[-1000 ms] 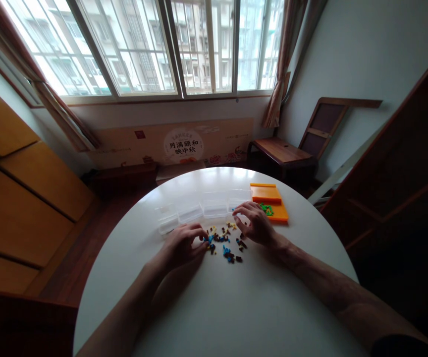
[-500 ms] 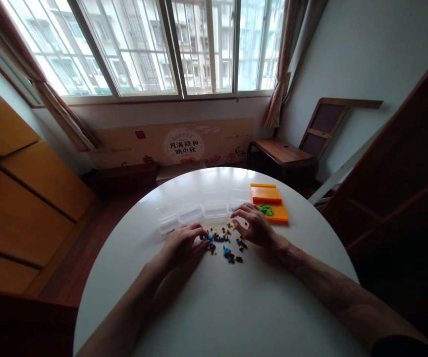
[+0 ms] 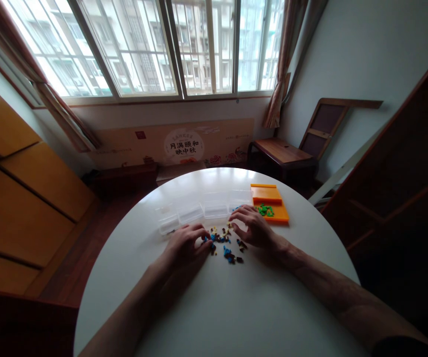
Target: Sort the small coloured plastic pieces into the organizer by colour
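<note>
A loose pile of small building blocks point(image 3: 221, 238) in blue, dark brown and pale yellow lies between my hands. My left hand point(image 3: 186, 243) rests at the pile's left edge, with thumb and index finger closing around a small blue block point(image 3: 204, 240). The fingertips partly cover it. My right hand point(image 3: 251, 225) is over the pile's far right side, its fingers curved and apart, nothing visible in them. Just beyond that hand is a row of clear plastic boxes point(image 3: 189, 213); blue pieces show in the rightmost one, partly hidden by the fingers.
An orange tray point(image 3: 281, 214) with several green pieces point(image 3: 265, 210) stands right of the boxes. Everything lies on a round white table point(image 3: 214, 307). A wooden chair point(image 3: 284, 150) is beyond the table at the right, below the window.
My left thumb and fingers have shifted slightly right over the blue pieces. My right hand has moved a little left, with its fingers still apart.
</note>
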Tool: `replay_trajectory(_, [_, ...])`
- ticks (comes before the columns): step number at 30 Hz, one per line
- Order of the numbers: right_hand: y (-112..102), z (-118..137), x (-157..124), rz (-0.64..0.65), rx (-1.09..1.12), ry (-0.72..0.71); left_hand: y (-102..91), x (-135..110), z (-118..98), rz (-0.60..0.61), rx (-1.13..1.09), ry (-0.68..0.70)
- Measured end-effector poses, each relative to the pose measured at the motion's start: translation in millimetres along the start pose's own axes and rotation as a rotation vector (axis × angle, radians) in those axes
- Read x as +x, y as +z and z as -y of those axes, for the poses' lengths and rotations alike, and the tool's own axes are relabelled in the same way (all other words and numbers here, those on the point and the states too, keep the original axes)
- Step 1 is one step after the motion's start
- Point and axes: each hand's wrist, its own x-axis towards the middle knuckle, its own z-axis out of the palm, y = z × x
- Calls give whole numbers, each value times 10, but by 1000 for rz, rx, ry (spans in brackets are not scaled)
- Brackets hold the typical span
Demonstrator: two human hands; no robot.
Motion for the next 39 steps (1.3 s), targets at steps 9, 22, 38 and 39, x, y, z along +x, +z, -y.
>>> replay_trajectory(9, [-14,38,6,21,-3,-1,19,-17,-35,-10,-20,-28])
replay_trajectory(22, [-9,43,10,24,1,-2,81,28,-162,-47,-75,-112])
replay_trajectory(38, [-23,182,52,159,106,-207,114,60,-165,-133,-140,93])
replay_trajectory(39, [-20,182,53,167,104,-214,121,59,-166,-135,-135,95])
